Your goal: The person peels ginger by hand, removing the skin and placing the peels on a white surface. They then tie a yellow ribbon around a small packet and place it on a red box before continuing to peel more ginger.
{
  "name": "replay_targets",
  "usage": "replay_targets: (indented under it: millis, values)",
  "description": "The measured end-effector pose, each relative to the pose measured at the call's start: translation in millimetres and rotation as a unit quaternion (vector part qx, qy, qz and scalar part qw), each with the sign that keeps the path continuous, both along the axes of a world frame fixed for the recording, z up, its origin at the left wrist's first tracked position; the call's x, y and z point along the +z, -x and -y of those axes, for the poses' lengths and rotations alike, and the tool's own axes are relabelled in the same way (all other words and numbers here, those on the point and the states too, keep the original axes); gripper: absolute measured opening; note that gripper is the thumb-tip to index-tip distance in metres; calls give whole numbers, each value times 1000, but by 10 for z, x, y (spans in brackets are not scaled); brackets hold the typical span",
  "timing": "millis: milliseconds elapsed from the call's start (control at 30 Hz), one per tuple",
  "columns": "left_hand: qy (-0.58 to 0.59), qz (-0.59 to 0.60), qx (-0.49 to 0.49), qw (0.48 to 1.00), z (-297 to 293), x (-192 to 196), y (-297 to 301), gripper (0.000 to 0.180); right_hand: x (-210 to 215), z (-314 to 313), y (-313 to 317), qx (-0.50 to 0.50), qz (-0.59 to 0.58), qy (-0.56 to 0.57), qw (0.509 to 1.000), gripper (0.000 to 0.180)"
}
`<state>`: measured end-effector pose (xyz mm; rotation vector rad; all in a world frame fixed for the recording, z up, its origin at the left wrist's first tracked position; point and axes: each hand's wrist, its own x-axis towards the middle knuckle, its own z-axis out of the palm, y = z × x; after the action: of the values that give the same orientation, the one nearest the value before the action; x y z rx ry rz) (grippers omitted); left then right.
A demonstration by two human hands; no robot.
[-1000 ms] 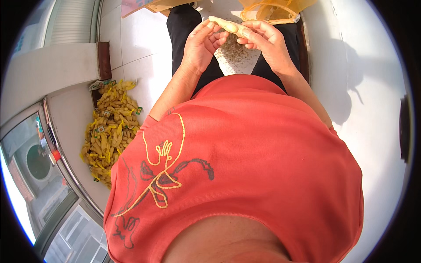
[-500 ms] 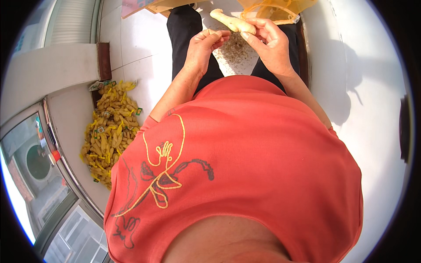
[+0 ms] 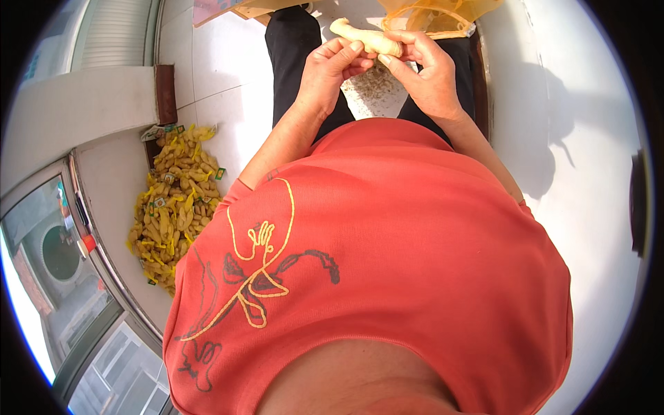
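Note:
A pale, knobbly ginger root [image 3: 366, 38] is held up in front of me, lying roughly level between my hands. My right hand [image 3: 430, 76] pinches its right end between thumb and fingers. From the left, my left hand [image 3: 324, 77] has its fingers curled against the underside of the root and its thumb at the near side. The fingertips behind the root are partly hidden.
On the floor to the left lies a heap of ginger in yellow net bags [image 3: 173, 207] with small labels. Brown scraps [image 3: 373, 86] litter the floor between my knees. An orange mesh bag [image 3: 443, 15] sits at the far right, a wooden edge [image 3: 259, 8] at the top. A white wall [image 3: 581, 138] runs along the right.
My left hand has moved right and up from just short of the ginger root and now touches it. The root stays in my right hand, slightly turned.

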<state>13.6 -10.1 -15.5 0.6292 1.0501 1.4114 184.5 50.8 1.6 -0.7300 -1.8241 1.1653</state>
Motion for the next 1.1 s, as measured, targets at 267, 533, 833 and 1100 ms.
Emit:
replay_targets:
  millis: [267, 533, 833, 1100]
  values:
    - [-27, -9, 4, 1000, 4, -32, 4, 20, 4, -12, -3, 16, -14, 24, 999, 30]
    - [1, 148, -24, 989, -33, -27, 114, 23, 57, -9, -22, 79, -32, 138, 987, 32]
    - [98, 358, 9, 928, -55, -139, 116, 26, 24, -55, 2, 109, -98, 197, 969, 35]
    - [105, 329, 32, 938, -46, -88, 64, 21, -47, -43, 61, 74, -98, 181, 976, 35]
